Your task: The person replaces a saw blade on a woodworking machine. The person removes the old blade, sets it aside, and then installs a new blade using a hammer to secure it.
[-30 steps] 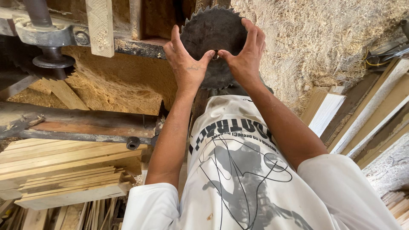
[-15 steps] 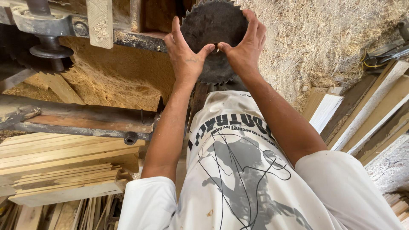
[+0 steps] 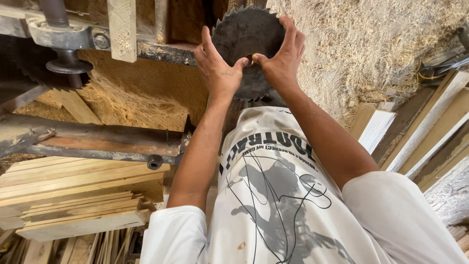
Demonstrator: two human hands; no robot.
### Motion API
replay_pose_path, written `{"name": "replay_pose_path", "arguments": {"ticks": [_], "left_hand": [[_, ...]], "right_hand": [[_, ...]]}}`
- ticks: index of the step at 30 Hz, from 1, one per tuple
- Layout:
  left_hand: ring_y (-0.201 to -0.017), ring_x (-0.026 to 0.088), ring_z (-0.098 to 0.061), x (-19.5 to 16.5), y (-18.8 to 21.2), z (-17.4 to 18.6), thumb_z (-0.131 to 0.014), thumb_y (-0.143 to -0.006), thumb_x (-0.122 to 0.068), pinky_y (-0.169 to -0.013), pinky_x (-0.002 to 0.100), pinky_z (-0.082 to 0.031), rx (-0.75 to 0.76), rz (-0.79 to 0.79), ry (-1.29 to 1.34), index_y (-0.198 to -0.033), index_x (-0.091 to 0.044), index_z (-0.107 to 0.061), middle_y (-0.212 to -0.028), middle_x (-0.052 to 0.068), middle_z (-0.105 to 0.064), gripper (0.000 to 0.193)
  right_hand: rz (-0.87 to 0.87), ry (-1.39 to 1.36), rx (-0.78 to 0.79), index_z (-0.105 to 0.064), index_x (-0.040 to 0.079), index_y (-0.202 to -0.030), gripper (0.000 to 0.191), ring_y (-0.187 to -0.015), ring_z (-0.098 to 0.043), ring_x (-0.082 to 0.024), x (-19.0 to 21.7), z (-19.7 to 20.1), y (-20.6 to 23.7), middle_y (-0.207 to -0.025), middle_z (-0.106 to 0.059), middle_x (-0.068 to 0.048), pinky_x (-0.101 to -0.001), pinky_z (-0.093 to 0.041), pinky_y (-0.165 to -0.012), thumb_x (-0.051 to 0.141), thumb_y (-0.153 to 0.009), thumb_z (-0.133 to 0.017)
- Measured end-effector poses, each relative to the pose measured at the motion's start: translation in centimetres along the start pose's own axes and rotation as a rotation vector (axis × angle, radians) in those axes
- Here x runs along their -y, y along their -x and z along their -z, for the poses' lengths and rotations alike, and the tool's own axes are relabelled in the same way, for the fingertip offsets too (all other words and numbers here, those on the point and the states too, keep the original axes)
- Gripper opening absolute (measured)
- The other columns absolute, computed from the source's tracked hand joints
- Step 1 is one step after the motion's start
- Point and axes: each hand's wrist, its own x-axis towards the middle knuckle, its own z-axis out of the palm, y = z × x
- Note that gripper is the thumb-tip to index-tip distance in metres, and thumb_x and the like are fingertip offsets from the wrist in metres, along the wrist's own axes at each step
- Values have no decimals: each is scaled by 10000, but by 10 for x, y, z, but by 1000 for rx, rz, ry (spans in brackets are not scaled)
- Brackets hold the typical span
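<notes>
A dark round saw blade [image 3: 244, 36] with toothed rim stands upright in front of me, held between both hands. My left hand [image 3: 217, 68] grips its left side with fingers spread up over the face. My right hand [image 3: 283, 56] holds the right side, fingers curled over the top edge. Both thumbs meet near the blade's centre hole. Below my arms I see my own white printed shirt [image 3: 278, 195].
A rusty steel frame [image 3: 97, 142] with a bolt runs across the left. A metal shaft with a flange [image 3: 66, 54] hangs at upper left. Stacked wooden planks [image 3: 73, 195] lie below. Sawdust [image 3: 371, 44] covers the right; boards [image 3: 430, 132] lean at far right.
Both hands and the blade have shifted slightly upward in the view. The grip on the blade stays the same.
</notes>
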Motion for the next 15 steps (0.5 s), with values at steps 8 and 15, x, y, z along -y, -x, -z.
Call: {"name": "replay_pose_path", "arguments": {"ticks": [8, 15], "left_hand": [[-1273, 381, -462, -4, -3, 7, -982, -691, -410, -1033, 507, -438, 28, 34, -47, -1583, -177, -79, -1376, 216, -394, 1290], [-1239, 351, -518, -7, -2, 14, -983, -666, -462, -973, 518, -461, 58, 100, -102, -1581, -195, -73, -1348, 179, -442, 1317]], "right_hand": [[64, 9, -10, -320, 274, -1514, 1055, -1354, -369, -388, -2, 2, 0, -1409, -370, -153, -564, -369, -1146, 228, -724, -1017], [149, -29, -30, -366, 235, -1522, 967, -1363, -416, -352, -16, 7, 2, -1410, -413, -138, -537, -386, -1155, 288, -800, -1008]]}}
